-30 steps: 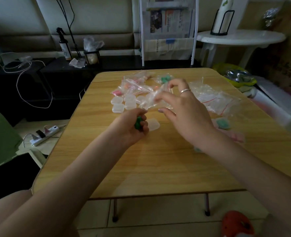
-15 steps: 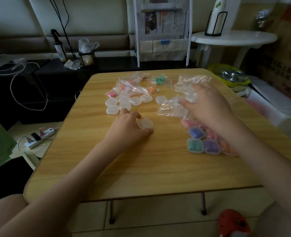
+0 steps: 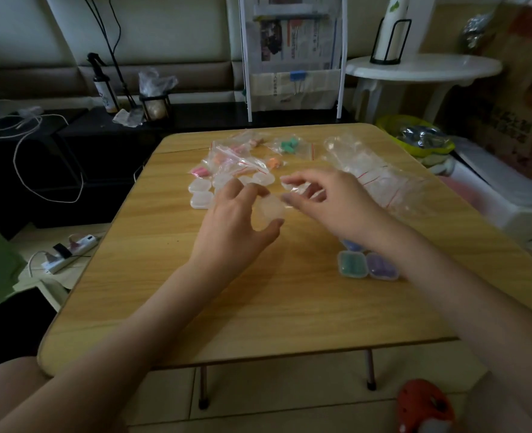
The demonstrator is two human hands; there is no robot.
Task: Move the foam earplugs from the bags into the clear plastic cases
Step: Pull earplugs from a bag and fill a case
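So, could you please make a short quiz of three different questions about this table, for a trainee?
1. True or false: the left hand holds a clear case.
2. What colour are the earplugs in the bag at the table's far side? A) green B) black C) white
3. Fill in: beside the green filled case lies a ___ one.

Key: 1 true; 2 A; 3 purple.
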